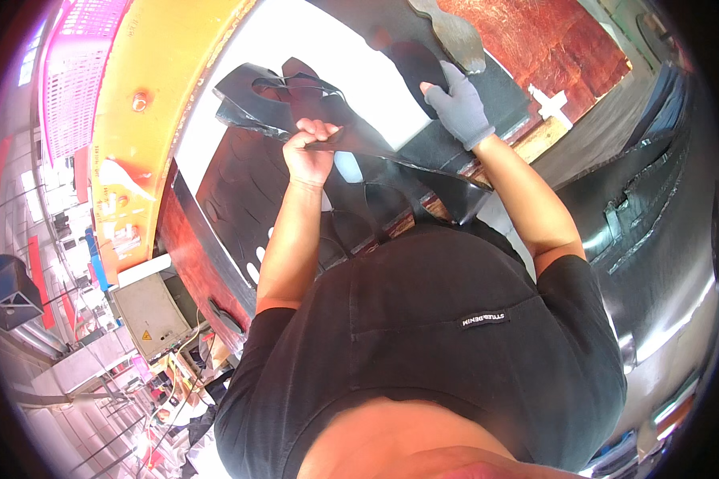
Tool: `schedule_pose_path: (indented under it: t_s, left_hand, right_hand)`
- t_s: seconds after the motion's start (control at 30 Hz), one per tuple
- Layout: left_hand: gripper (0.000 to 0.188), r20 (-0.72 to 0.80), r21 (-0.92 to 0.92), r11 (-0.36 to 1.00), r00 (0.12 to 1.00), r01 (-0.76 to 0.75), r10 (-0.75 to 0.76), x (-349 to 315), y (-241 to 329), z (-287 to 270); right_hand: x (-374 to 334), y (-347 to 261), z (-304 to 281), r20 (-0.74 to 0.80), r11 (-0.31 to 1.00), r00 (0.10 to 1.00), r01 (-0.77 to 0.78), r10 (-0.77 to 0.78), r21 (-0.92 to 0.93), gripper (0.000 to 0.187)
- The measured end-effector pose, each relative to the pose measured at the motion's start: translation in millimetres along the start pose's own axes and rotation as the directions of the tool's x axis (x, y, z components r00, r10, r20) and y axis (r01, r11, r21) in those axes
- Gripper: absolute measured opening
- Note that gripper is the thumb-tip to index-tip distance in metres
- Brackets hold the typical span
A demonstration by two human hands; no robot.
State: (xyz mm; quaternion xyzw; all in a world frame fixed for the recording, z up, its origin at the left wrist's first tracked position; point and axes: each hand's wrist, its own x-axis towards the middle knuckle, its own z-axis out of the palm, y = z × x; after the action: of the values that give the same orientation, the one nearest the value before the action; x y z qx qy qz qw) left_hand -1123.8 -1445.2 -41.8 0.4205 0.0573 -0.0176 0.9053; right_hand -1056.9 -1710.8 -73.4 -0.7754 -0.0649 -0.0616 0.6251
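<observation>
My left hand [307, 152] is bare and closed around the edge of a black sheet with cut-out holes [327, 108]. The sheet looks like leather and is lifted and folded over, its strips trailing toward my waist. My right hand [461, 109], in a grey glove with the thumb tip bare, lies with fingers stretched out over black material [411, 68] at the far right. Just beyond its fingertips is a dark, curved, sole-shaped piece [455, 36]. Under the sheet, a white board [276, 36] shows, along with more dark sheet [248, 180] marked with curved lines.
An orange machine panel [156, 72] stands at the left, with a pink mesh basket [76, 76] beyond it. A grey electrical box [149, 315] is lower left. A worn red surface [547, 48] lies far right, by a white cross-shaped piece [549, 106]. Black sheets [655, 199] hang at my right.
</observation>
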Motion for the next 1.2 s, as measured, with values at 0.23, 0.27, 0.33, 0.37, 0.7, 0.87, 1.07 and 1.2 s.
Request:
schedule_pose_path:
  t_s: [0.23, 0.27, 0.33, 0.37, 0.7, 0.87, 1.07, 1.2]
  left_hand:
    - [0.023, -0.117, 0.344, 0.938, 0.993, 0.037, 0.004, 29.3, 8.5, 55.0]
    - [0.041, -0.066, 0.372, 0.922, 0.994, 0.109, -0.091, 34.6, 10.7, 67.1]
    - [0.054, -0.202, 0.582, 0.788, 0.974, 0.202, -0.100, 39.3, 9.8, 93.2]
    - [0.062, -0.198, 0.702, 0.693, 0.980, 0.165, -0.033, 35.3, 8.6, 104.9]
    - [0.037, 0.210, 0.977, 0.003, 0.968, -0.212, -0.136, -33.7, -5.9, 129.8]
    - [0.020, -0.117, 0.701, 0.711, 0.993, 0.059, 0.032, -42.9, -17.4, 105.6]
    - [0.027, -0.228, 0.387, 0.920, 0.973, 0.060, 0.032, -30.0, -7.7, 89.0]
    - [0.039, -0.289, 0.474, 0.864, 0.957, 0.169, -0.029, -23.9, -10.6, 87.4]
  right_hand:
    - [13.4, -20.8, -38.7, 0.051, 0.996, 0.998, 0.041, -0.045, 0.084, 0.039]
    - [14.9, -29.1, -50.4, 0.148, 0.980, 0.988, -0.064, 0.036, 0.187, 0.036]
    - [18.2, -49.7, -66.7, 0.111, 0.942, 0.975, 0.149, -0.190, 0.301, 0.033]
    - [21.6, -60.7, -76.7, 0.109, 0.977, 0.976, 0.172, -0.186, 0.130, 0.033]
    - [14.8, -122.0, -82.2, 0.647, 0.777, 0.610, 0.628, -0.457, -0.043, 0.036]
    - [55.9, -121.8, -32.5, 0.566, 0.856, 0.824, -0.281, -0.017, 0.434, 0.045]
    - [35.0, -92.8, 49.2, 0.827, 0.867, 0.562, -0.405, -0.012, 0.288, 0.050]
    - [23.0, -100.5, 77.9, 0.591, 0.987, 0.792, 0.094, -0.154, 0.132, 0.033]
